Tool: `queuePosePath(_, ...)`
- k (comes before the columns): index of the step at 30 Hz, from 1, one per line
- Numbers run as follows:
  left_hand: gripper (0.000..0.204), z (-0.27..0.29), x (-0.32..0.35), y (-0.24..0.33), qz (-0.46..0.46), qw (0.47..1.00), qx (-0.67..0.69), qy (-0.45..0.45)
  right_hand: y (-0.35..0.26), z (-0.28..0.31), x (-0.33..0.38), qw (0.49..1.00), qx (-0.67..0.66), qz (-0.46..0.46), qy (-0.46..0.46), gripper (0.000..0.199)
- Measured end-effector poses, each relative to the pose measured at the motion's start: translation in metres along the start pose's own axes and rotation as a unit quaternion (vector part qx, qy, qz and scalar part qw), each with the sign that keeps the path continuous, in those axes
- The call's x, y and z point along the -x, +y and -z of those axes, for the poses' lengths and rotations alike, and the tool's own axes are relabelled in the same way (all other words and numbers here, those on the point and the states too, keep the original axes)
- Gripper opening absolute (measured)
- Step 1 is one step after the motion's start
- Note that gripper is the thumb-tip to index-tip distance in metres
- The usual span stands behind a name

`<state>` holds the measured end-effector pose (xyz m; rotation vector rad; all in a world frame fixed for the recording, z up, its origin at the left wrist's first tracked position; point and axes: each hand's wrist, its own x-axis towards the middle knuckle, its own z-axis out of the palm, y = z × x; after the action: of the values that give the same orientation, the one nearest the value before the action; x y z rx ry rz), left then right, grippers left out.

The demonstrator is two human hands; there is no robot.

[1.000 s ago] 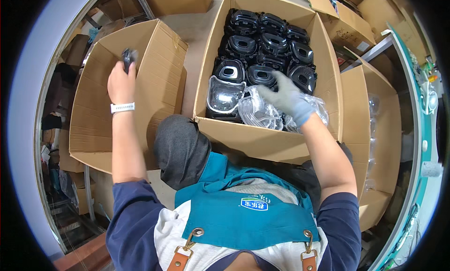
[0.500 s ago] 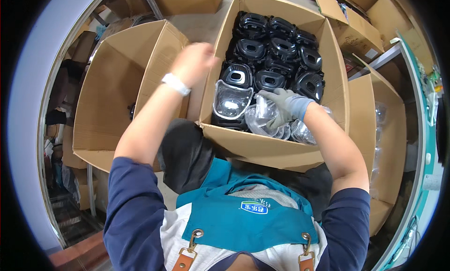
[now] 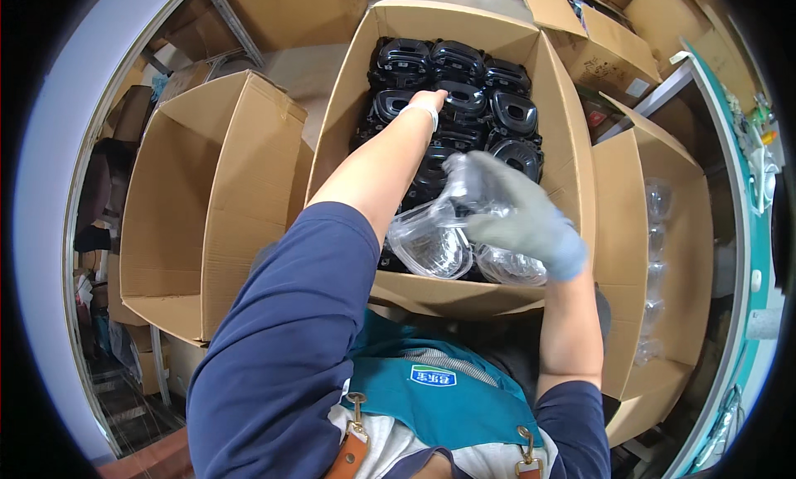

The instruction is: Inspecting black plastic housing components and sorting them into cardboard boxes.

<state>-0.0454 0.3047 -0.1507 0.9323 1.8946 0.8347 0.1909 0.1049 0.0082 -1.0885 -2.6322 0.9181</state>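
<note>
A large cardboard box [image 3: 452,297] in front of me holds rows of black plastic housings [image 3: 514,112] with oval openings. My bare left hand [image 3: 427,104], with a white band at the wrist, reaches over the box and touches the housings; its fingers are mostly hidden. My right hand [image 3: 522,218], in a grey glove and blurred by motion, grips a clear plastic cover [image 3: 464,181] above the near part of the box. Beneath it, more clear curved covers [image 3: 431,251] lie stacked along the box's near side.
On my left stands a second cardboard box [image 3: 166,222], tilted toward me. To the right, another carton [image 3: 684,272] holds a column of clear plastic pieces [image 3: 655,272]. A teal-edged bench [image 3: 730,123] runs along the far right. More cartons [image 3: 613,60] stand behind.
My left hand has moved from the box's left rim in over the black housings. My right hand has lifted a clear cover from the near corner. The view has shifted a little.
</note>
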Motion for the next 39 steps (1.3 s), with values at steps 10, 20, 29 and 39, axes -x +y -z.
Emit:
queuePosePath(10, 0.052, -0.027, 0.047, 0.045, 0.054, 0.966, -0.215, 0.132, 0.052, 0.023, 0.056, 0.389, -0.902, 0.148, 0.117, 0.088)
queuePosePath(20, 0.020, 0.006, 0.234, 0.061, -0.422, 0.903, -0.020, -0.072, 0.042, -0.018, 0.024, 0.678, -0.545, 0.054, 0.490, 0.055)
queuePosePath(29, 0.088, -0.010, 0.318, 0.034, -0.453, 0.837, 0.277, -0.134, -0.005, -0.051, 0.042, 0.667, -0.606, 0.106, 0.420, 0.053)
queuePosePath(39, 0.072, -0.014, 0.333, 0.033, -0.355, 0.838, 0.369, -0.191, -0.012, -0.026, 0.059, 0.771, -0.478, 0.124, 0.402, 0.057)
